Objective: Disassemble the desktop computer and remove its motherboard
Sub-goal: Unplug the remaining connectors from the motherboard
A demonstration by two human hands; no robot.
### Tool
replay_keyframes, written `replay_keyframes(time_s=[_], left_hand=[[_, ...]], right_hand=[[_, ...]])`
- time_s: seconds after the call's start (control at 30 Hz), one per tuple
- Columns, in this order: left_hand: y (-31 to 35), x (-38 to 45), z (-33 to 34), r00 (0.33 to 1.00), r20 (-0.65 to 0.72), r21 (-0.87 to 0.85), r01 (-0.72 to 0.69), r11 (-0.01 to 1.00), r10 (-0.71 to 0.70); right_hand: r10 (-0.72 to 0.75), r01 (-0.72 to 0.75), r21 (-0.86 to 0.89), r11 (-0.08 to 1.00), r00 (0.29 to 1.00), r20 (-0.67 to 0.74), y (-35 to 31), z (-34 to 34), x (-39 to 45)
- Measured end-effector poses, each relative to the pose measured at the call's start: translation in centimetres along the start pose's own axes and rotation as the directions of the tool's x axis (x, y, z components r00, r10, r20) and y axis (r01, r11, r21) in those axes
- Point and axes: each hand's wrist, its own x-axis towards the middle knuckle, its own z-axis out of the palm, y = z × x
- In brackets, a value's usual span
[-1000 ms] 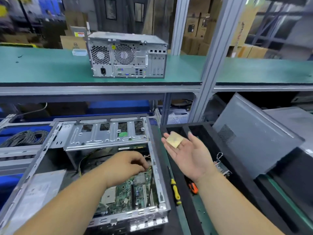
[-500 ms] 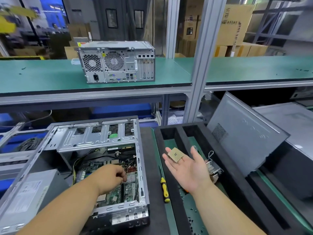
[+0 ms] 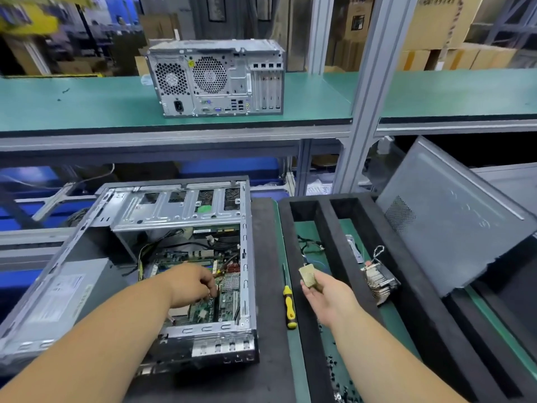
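Your left hand [image 3: 193, 283] reaches into the open grey metal computer case [image 3: 174, 257] lying on the dark tabletop [image 3: 267, 286], its grip curled down on the green motherboard [image 3: 215, 303] inside; what it pinches you cannot tell. Your right hand [image 3: 325, 295] hovers over the black foam tray [image 3: 308, 286], its grip grasping a small square gold processor chip [image 3: 308, 275]. A yellow-handled screwdriver [image 3: 289, 303] lies between case and hand.

Yellow-and-black screwdriver [image 3: 289, 306], green motherboard [image 3: 203, 308]
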Motion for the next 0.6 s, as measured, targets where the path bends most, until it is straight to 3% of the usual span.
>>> replay_keyframes(time_s=[0.2, 0.3, 0.43, 0.6], left_hand=[[-0.2, 0.2, 0.0, 1.000, 0.027, -0.042, 0.009, 0.999, -0.008], [-0.4, 0.4, 0.0, 0.998, 0.053, -0.024, 0.024, 0.999, -0.022], [-0.8, 0.8, -0.1, 0.997, 0.064, -0.034, 0.040, 0.999, -0.038], [-1.3, 1.2, 0.0, 0.997, 0.065, -0.037, 0.038, 0.999, -0.035]], right_hand=[[-0.030, -0.039, -0.375, 0.926, 0.984, -0.178, 0.0, 0.1, 2.7], [-0.089, -0.020, -0.448, 0.894, 0.971, -0.222, -0.3, 1.1, 4.5], [-0.196, 0.055, -0.553, 0.831, 0.960, -0.199, -0.9, 2.9, 6.5], [-0.270, 0.170, -0.615, 0.770, 0.960, -0.073, -0.6, 4.2, 8.0]])
